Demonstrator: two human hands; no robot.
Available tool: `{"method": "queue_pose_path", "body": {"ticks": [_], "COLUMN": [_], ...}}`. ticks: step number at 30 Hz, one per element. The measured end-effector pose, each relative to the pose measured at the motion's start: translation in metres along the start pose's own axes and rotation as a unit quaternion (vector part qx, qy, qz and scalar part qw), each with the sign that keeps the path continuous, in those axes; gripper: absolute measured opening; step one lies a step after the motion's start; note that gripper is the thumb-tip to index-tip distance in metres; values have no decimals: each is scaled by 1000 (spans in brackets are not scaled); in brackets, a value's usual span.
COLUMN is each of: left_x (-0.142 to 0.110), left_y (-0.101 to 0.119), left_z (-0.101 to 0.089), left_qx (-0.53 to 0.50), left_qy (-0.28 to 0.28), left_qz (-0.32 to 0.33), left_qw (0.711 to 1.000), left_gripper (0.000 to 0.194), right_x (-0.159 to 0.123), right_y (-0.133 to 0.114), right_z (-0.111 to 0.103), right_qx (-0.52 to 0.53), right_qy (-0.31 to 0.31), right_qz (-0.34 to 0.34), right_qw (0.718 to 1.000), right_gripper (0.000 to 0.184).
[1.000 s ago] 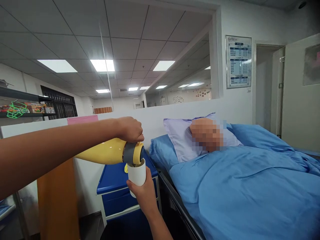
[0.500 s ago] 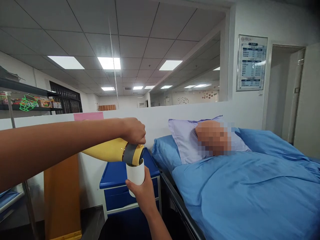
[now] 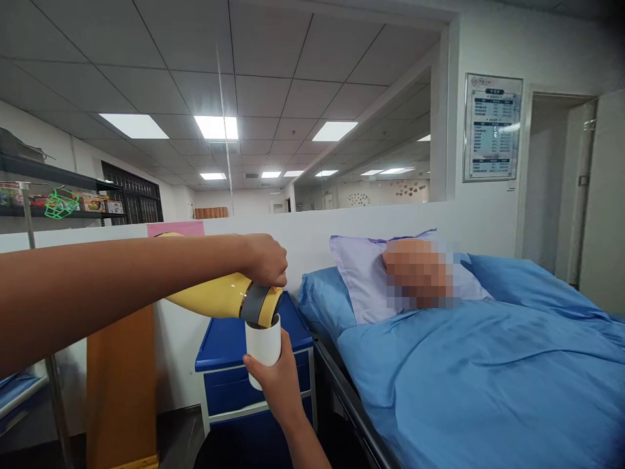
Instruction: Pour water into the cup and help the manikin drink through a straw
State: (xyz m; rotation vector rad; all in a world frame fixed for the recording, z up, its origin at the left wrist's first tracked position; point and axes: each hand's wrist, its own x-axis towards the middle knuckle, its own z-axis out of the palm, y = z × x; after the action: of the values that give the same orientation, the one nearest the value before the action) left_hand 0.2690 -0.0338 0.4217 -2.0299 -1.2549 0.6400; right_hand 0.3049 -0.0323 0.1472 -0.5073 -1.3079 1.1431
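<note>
The blue-covered bed is filling my right side, and the blue worktop is standing just beside it, behind what I am holding. In front of that worktop I am tilting the yellow flask, its body lying close to level and its mouth dipping. My left hand is clamping onto the flask from above, near the grey collar; the fingers' exact wrap I cannot tell. My right hand is gripping the white cup, thumb across the front, holding it nearly upright with its rim right under the flask's mouth. No liquid is showing, so the level inside is staying unknown to me.

To do this well, I should be keeping the mouth within the rim, tipping by small turns of the wrist and bracing the cup; a fast tilt could be splashing my thumb.

Against a second ago, my view is sitting further left, with the metal pole's upper end now showing; the flask is sloping down more steeply, its mouth is dipping further into the cup, and both hands are keeping their holds.
</note>
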Motion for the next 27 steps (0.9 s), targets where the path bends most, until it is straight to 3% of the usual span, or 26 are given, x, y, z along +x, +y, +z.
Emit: {"method": "queue_pose_path", "body": {"ticks": [7, 27], "left_x": [1, 21], "left_y": [1, 10], "left_z": [-1, 4], "left_qx": [48, 70], "left_qy": [-27, -23], "left_qz": [27, 53], "left_qw": [998, 996], "left_gripper": [53, 50], "right_x": [-1, 0], "right_y": [-2, 7], "right_z": [0, -6], "right_qx": [10, 19], "right_qy": [-7, 24], "right_qz": [13, 24], "right_qw": [1000, 999], "right_gripper": [63, 61]}}
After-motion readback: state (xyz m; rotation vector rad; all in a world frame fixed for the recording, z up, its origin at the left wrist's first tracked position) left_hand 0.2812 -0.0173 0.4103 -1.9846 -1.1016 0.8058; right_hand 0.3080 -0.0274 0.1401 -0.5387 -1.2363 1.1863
